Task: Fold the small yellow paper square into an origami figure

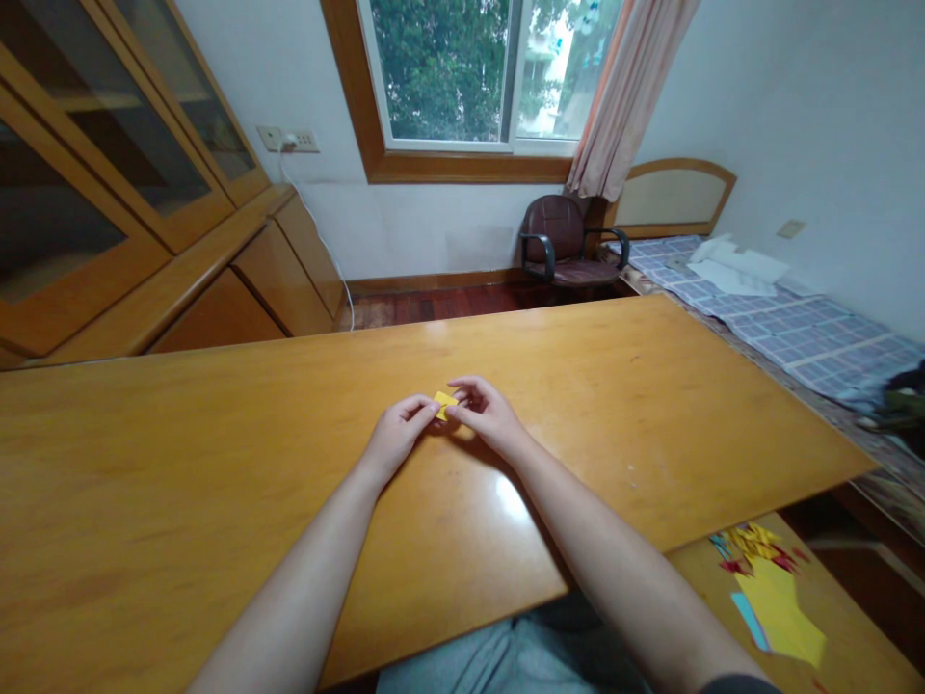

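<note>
A small piece of folded yellow paper (445, 403) is held between my two hands, just above the wooden table (238, 482). My left hand (400, 434) pinches its left edge between thumb and fingers. On the other side, my right hand (488, 414) has its thumb against the paper's right edge, with the fingers curled behind it. The fingertips partly cover the paper, so its exact folded shape cannot be made out.
At lower right, a lower surface (859, 617) bears yellow paper sheets (780, 607) and a pile of folded yellow and red pieces (755, 545). Beyond the table stand a brown armchair (564, 236), a bed (809, 337) and a wooden cabinet (209, 299).
</note>
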